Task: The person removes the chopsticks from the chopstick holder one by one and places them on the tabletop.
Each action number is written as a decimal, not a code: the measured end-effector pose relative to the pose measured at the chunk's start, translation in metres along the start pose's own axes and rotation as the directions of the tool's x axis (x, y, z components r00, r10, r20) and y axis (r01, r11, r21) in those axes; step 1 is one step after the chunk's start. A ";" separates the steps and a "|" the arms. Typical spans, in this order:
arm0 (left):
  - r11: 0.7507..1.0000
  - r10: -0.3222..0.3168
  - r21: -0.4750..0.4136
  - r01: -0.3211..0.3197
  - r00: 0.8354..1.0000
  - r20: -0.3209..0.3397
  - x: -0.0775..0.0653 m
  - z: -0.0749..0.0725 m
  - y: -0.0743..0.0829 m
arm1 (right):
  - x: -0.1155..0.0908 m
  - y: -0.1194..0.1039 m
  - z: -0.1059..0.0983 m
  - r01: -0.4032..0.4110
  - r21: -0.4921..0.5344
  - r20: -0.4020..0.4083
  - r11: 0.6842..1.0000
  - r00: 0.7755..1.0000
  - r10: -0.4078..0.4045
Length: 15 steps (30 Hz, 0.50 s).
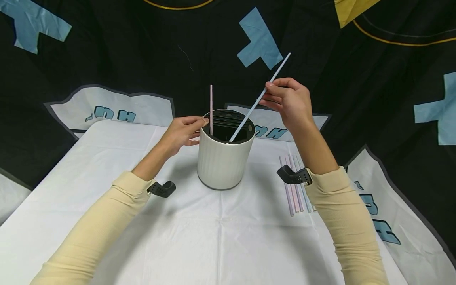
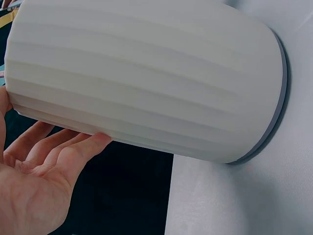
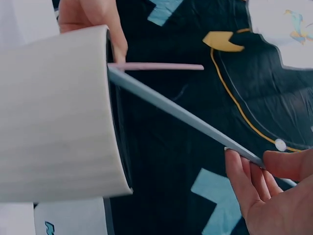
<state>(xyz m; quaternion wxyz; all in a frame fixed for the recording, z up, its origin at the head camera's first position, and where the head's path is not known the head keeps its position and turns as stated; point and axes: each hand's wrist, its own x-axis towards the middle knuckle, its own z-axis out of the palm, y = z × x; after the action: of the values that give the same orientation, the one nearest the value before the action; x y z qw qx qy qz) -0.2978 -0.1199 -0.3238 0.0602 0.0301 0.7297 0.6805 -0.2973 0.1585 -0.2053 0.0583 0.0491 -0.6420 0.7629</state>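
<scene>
A white ribbed bin (image 1: pixel 223 166) with a dark inside and a dark base ring stands upright on the white-covered table. My left hand (image 1: pixel 184 132) holds it at the left of the rim, thumb at the top edge and fingers (image 2: pixel 80 149) along the outer wall. In my right hand (image 1: pixel 290 101), a light blue straw (image 1: pixel 257 101) is pinched between thumb and fingers; it slants down to the left, its lower end inside the mouth of the bin. A pink straw (image 1: pixel 211 103) sticks up near the left inner side, its lower part hidden in the bin.
Several pastel straws (image 1: pixel 293 194) lie side by side on the table (image 1: pixel 199 241), right of the bin and partly hidden by the right wrist strap (image 1: pixel 293 175). A black cloth (image 1: pixel 142 51) with blue and yellow patches hangs behind the table.
</scene>
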 end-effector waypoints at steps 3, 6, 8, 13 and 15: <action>1.000 -0.001 0.001 0.001 1.000 0.001 0.000 0.000 0.000 | 0.000 -0.006 -0.012 -0.004 0.061 -0.038 0.998 0.999 0.006; 1.000 -0.004 0.001 0.004 1.000 0.001 -0.001 0.000 0.000 | -0.001 -0.010 -0.025 -0.011 0.090 -0.070 0.996 0.997 0.017; 1.000 -0.006 0.001 0.006 1.000 0.002 -0.001 0.000 0.001 | -0.001 -0.010 -0.033 -0.017 0.086 -0.085 0.996 0.996 0.024; 1.000 0.001 0.008 -0.001 1.000 0.002 -0.001 0.000 0.001 | -0.002 0.000 -0.053 -0.044 0.024 -0.130 0.999 0.990 0.047; 1.000 0.001 0.011 -0.001 1.000 0.001 0.000 0.001 0.001 | -0.001 0.007 -0.062 -0.064 -0.015 -0.142 0.998 0.988 0.061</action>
<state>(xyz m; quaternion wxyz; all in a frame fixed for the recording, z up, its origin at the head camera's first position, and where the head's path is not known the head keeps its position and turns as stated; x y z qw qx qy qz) -0.2973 -0.1193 -0.3231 0.0601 0.0311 0.7333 0.6765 -0.2974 0.2180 -0.2228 0.0803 -0.0258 -0.6447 0.7598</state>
